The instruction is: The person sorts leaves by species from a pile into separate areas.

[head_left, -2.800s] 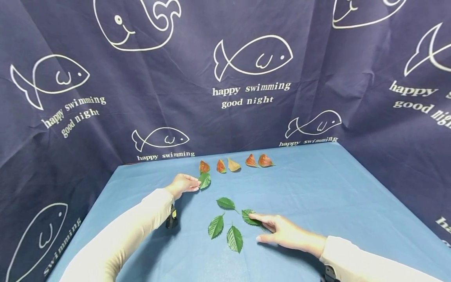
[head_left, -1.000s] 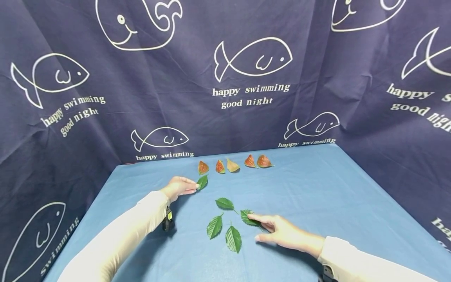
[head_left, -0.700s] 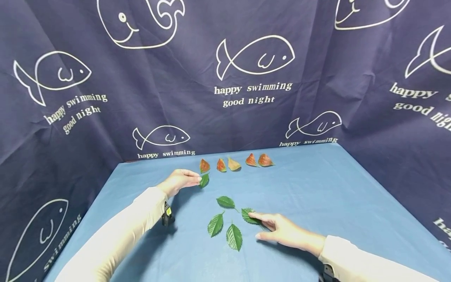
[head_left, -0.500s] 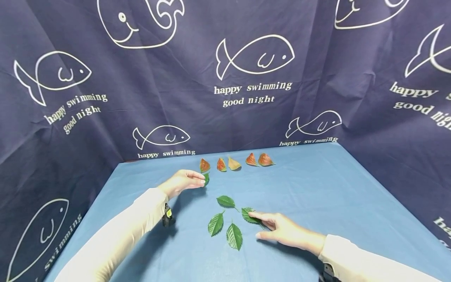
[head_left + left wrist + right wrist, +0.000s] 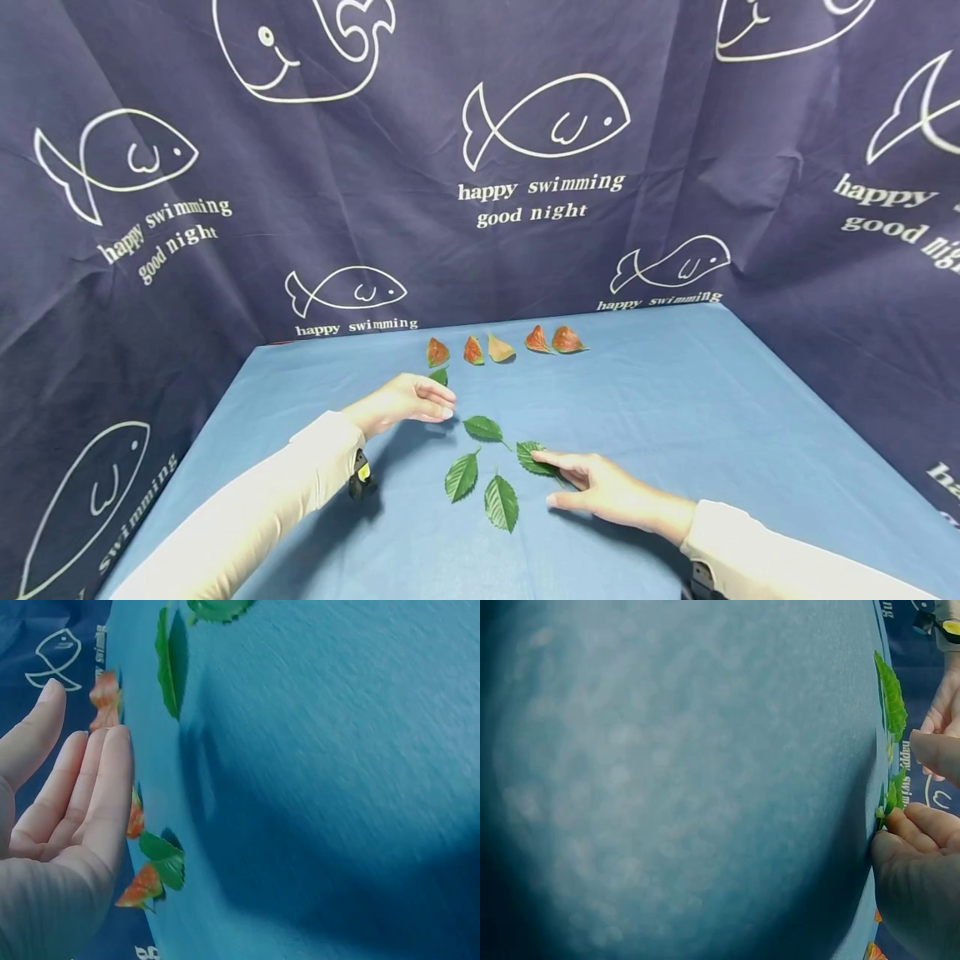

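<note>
The table (image 5: 712,417) is clad in smooth, matt cloth; the curtain (image 5: 375,208) behind it is creased, matt cloth. On the table, green leaves (image 5: 501,502) look ribbed and faintly glossy, red leaves (image 5: 567,339) at its far edge dry (almost papery). The sleeves (image 5: 251,504) above it: matt cloth.

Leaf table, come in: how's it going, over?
Left grip: open, empty. Right grip: touching rightmost green leaf. In the way: left hand partly hides rear green leaf in head view.

Fish-printed curtains (image 5: 525,267) back and flank a blue table (image 5: 652,392): a screened-off workspace.
</note>
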`<move>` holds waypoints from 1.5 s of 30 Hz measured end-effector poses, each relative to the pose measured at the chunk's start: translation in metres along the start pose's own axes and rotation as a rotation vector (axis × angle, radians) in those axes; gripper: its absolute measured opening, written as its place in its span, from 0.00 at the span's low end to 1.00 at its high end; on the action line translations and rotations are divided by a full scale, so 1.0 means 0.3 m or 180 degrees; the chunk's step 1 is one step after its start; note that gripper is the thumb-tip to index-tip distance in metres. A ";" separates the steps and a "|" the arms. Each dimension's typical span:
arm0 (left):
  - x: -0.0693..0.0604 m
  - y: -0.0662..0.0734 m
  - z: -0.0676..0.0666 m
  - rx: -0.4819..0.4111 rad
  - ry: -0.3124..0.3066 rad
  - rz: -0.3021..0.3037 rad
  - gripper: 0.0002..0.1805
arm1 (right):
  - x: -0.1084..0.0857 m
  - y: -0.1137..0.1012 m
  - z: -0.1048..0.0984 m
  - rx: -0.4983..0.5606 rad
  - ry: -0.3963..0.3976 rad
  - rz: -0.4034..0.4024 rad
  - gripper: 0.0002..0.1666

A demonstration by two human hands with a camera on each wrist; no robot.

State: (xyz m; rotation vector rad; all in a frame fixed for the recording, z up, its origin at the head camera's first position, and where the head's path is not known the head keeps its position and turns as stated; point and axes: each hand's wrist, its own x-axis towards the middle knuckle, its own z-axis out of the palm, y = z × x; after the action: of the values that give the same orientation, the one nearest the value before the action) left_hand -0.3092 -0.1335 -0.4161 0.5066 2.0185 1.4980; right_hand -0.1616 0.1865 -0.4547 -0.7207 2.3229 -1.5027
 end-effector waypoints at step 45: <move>-0.008 -0.031 0.191 0.1946 -0.0142 0.0136 0.11 | 0.006 0.016 0.008 0.0058 0.0035 0.0117 0.37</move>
State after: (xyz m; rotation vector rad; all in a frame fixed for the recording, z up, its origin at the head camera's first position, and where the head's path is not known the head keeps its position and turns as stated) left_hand -0.2705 -0.0955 -0.4365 0.8144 2.4282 0.8536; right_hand -0.1632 0.1853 -0.4599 -0.6633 2.3145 -1.5136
